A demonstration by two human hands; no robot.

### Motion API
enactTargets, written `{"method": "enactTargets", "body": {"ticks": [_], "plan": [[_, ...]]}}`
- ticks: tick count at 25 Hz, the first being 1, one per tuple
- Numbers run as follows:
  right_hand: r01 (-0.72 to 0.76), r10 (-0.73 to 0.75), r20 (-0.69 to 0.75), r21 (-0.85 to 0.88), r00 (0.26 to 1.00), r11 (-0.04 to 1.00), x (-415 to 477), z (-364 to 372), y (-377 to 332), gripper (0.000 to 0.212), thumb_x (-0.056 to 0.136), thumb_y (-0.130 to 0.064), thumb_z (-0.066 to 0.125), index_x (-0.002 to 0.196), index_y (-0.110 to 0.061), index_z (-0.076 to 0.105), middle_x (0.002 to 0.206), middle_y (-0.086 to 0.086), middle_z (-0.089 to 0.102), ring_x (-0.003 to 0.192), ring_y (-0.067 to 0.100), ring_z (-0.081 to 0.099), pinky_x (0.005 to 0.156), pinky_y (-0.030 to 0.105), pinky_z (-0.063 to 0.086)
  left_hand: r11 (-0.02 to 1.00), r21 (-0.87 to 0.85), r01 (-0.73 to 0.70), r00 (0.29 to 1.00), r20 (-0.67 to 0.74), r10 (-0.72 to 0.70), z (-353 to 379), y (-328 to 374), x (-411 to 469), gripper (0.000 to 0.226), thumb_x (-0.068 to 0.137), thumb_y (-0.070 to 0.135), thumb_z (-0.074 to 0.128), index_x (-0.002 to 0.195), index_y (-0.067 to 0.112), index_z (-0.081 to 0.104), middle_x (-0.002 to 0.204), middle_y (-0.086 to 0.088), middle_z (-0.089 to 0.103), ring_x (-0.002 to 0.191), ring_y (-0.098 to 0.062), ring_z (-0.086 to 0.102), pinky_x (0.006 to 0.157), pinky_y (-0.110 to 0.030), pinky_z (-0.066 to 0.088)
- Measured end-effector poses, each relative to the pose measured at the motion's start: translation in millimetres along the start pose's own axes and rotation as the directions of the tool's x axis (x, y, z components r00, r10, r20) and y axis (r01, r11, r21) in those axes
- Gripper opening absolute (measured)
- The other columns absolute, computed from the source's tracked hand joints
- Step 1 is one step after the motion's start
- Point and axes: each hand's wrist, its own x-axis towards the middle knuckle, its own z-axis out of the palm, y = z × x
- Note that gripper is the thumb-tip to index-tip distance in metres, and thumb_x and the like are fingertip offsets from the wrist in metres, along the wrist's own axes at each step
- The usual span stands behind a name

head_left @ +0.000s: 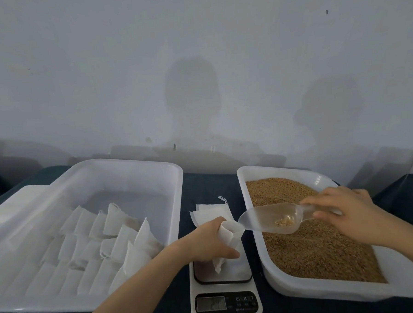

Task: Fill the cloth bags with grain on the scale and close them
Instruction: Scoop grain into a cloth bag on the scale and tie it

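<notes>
White cloth bag (230,234): one, gripped by the left hand (205,242) over the white digital scale (225,287).
Clear plastic scoop (271,218): one, gripped by the right hand (344,211), tip at the bag's mouth.
White plastic trays: two; left tray (177,205) with rows of bags (113,233) beside the left hand, right tray (327,293) of brown grain (313,249) beneath the right hand.
Surface: dark tabletop (209,185), grey wall (195,61).

scale (225,287) buttons (244,298), M, T (display (210,303) unreadable)

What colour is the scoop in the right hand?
Clear, see-through plastic scoop, a few golden grains inside; head view.
</notes>
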Motion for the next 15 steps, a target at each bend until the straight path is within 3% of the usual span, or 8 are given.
{"method": "enactTargets", "body": {"ticks": [3, 10, 15], "plan": [[0.029, -0.028, 0.012, -0.074, 1.0, 0.997, 10.4, -7.6, -11.7, 0.033, 0.092, -0.04, 0.05, 0.111, -0.065, 0.039, 0.096, -0.03, 0.046, 0.099, -0.005, 0.037, 0.085, 0.025, 0.015, 0.999, -0.018, -0.029, 1.0, 0.001, 0.029, -0.2, 0.2, -1.2, 0.06, 0.077, 0.043, 0.074, 0.125, 0.035, 0.038, 0.104, 0.014, 0.048, 0.084, -0.007, 0.053, 0.065, -0.014, 0.044], [0.143, -0.131, 0.057, -0.373, 0.99, 0.917, 38.3, -30.4, -45.3, 0.031, 0.093, -0.047, 0.043, 0.122, -0.054, 0.047, 0.097, -0.026, 0.044, 0.097, 0.002, 0.033, 0.091, 0.029, 0.013, 0.99, -0.134, -0.035, 0.999, -0.033, 0.031, -0.3, 2.0, -3.7, 0.059, 0.078, 0.047, 0.07, 0.126, 0.035, 0.038, 0.111, 0.008, 0.052, 0.095, -0.013, 0.057, 0.075, -0.021, 0.051], [0.239, -0.256, 0.043, -0.532, 0.966, 0.813, 46.4, -44.3, -74.8, 0.032, 0.094, -0.045, 0.039, 0.125, -0.049, 0.048, 0.102, -0.019, 0.044, 0.104, 0.008, 0.035, 0.098, 0.034, 0.009, 0.987, -0.146, -0.063, 0.998, -0.038, 0.058, -2.1, 5.3, -5.0, 0.05, 0.079, 0.046, 0.07, 0.118, 0.034, 0.041, 0.099, 0.014, 0.053, 0.087, -0.009, 0.058, 0.066, -0.014, 0.046]]}}
